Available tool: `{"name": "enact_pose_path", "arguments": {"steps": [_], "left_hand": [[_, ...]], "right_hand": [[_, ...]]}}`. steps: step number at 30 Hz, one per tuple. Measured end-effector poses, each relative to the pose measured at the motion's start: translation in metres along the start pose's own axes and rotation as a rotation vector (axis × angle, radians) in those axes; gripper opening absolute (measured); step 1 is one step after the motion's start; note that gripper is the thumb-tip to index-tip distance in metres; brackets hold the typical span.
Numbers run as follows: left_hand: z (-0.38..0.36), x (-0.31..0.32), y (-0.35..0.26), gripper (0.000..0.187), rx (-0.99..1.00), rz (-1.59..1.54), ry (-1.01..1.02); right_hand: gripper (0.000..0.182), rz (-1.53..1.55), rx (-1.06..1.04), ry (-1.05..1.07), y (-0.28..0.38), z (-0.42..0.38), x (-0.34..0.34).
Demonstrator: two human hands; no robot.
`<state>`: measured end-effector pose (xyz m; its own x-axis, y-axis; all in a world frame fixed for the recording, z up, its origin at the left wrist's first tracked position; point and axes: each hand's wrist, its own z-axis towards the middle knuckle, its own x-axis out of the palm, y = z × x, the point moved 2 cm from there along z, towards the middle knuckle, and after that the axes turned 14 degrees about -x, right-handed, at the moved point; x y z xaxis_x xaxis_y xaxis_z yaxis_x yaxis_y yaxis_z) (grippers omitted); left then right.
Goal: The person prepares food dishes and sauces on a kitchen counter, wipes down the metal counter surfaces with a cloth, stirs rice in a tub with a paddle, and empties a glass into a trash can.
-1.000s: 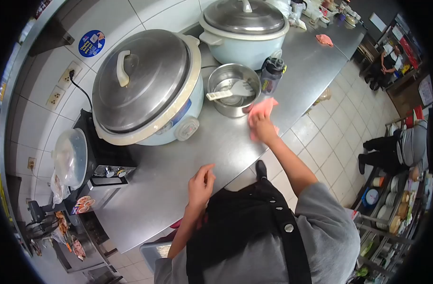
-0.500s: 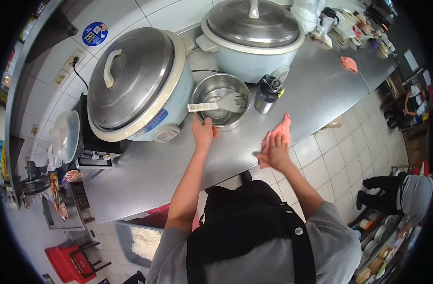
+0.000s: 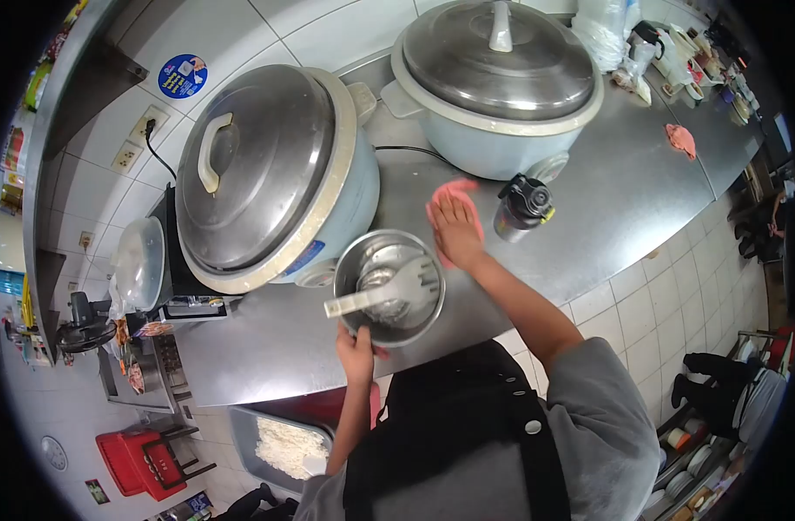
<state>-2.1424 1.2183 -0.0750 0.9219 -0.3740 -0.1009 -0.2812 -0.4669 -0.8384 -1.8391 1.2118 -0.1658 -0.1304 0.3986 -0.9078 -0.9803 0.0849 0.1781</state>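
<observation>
My left hand (image 3: 357, 353) grips the near rim of a round steel pot (image 3: 349, 260), which is drawn close to the table's front edge. Across the pot lies a white rice paddle (image 3: 397, 293) with a forked end, its handle over the left rim. My right hand (image 3: 457, 233) lies flat on a pink cloth (image 3: 472, 208), pressing it to the steel table (image 3: 554, 260); the fingers are stretched out on top. A dark bottle (image 3: 523, 208) with a black lid stands just right of the cloth.
Two large rice cookers with steel lids stand along the wall, one on the left (image 3: 267, 174) and one at the back (image 3: 501, 78). Another pink cloth (image 3: 680, 141) lies far right. Below the table is a grey tub (image 3: 245, 434) of white grains. A person (image 3: 745, 391) stands at right.
My left hand has pulled the pot with the paddle toward me, away from the cookers. My right hand has slid the pink cloth from the table's front edge back, left of the bottle.
</observation>
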Motion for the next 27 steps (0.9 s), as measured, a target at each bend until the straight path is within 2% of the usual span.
{"name": "enact_pose_path", "arguments": {"steps": [3, 5, 8, 10, 11, 13, 14, 15, 17, 19, 21, 23, 25, 27], "left_hand": [[-0.019, -0.025, 0.01, 0.032, -0.023, -0.053, -0.043], [-0.031, -0.035, 0.004, 0.031, -0.038, -0.016, -0.096], [-0.037, -0.054, 0.007, 0.029, -0.075, -0.007, -0.147], [-0.035, -0.064, 0.011, 0.03, -0.077, -0.033, -0.147], [-0.035, -0.069, 0.013, 0.03, -0.086, -0.034, -0.146], [-0.029, -0.077, 0.014, 0.029, -0.115, -0.09, -0.131], [-0.027, -0.081, 0.015, 0.032, -0.102, -0.068, -0.117], [-0.018, -0.093, 0.03, 0.032, -0.099, -0.068, -0.11], [0.004, -0.118, 0.064, 0.031, 0.025, 0.108, -0.096], [-0.005, -0.109, 0.043, 0.031, -0.036, 0.083, -0.048], [-0.013, -0.103, 0.022, 0.032, -0.098, 0.067, 0.004], [-0.017, -0.099, 0.014, 0.033, -0.139, 0.002, 0.099], [-0.016, -0.098, 0.012, 0.034, -0.132, 0.02, 0.164], [-0.012, -0.091, 0.009, 0.034, -0.112, 0.023, 0.172]], "right_hand": [[0.055, -0.058, 0.031, 0.021, -0.026, 0.085, 0.047], [0.051, 0.062, 0.116, 0.085, -0.038, 0.143, 0.052], [0.05, 0.077, 0.089, 0.092, -0.064, 0.212, 0.094], [0.045, 0.144, -0.069, -0.079, -0.059, 0.218, 0.093], [0.045, 0.145, -0.067, -0.07, -0.06, 0.213, 0.092], [0.042, 0.577, -0.086, 0.424, -0.052, 0.201, 0.061], [0.042, 0.357, -0.248, 0.143, -0.038, 0.178, 0.067], [0.042, 0.351, -0.245, 0.14, -0.03, 0.159, 0.073], [0.046, 0.267, -0.369, 0.191, -0.012, 0.126, 0.074], [0.05, 0.353, -0.373, 0.125, 0.014, 0.094, 0.048], [0.061, 1.13, -0.068, 0.204, 0.032, 0.053, 0.053], [0.062, 0.744, -0.448, 0.319, 0.053, 0.009, 0.004], [0.063, 0.582, -0.523, 0.338, 0.062, -0.042, -0.024], [0.057, 0.614, -0.449, 0.396, 0.061, -0.1, -0.053]]}}
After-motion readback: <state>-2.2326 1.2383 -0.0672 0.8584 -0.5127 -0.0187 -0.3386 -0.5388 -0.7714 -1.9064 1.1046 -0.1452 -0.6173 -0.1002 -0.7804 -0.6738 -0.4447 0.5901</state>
